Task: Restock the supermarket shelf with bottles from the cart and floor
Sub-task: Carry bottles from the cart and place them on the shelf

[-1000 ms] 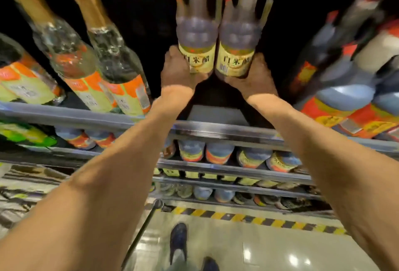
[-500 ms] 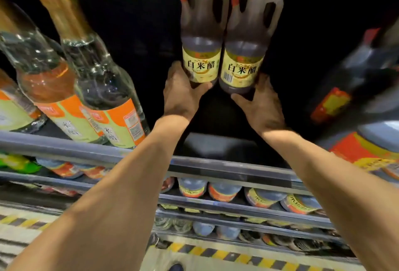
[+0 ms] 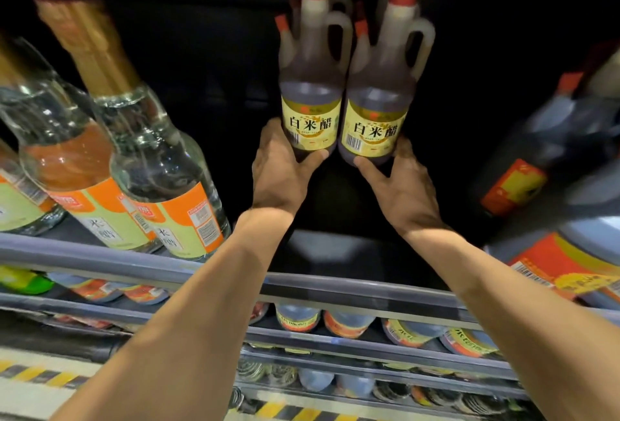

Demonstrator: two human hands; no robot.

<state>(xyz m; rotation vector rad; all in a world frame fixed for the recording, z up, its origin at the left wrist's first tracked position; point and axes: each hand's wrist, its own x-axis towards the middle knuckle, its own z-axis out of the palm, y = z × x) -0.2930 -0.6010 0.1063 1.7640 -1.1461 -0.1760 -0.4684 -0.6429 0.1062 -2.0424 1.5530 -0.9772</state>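
Our left hand (image 3: pixel 280 172) and right hand (image 3: pixel 404 182) each grip a vinegar jug, left jug (image 3: pixel 310 98) and right jug (image 3: pixel 377 108), at upper centre on the shelf (image 3: pixel 322 253). We judge they are being seated; next, let go cleanly.

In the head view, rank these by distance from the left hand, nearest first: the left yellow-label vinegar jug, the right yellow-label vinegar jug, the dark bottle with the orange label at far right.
1. Left yellow-label vinegar jug: in the left hand itself, at its base.
2. Right yellow-label vinegar jug: right beside the first, in the right hand.
3. Dark bottle with the orange label: far right of the shelf, across a dark gap.
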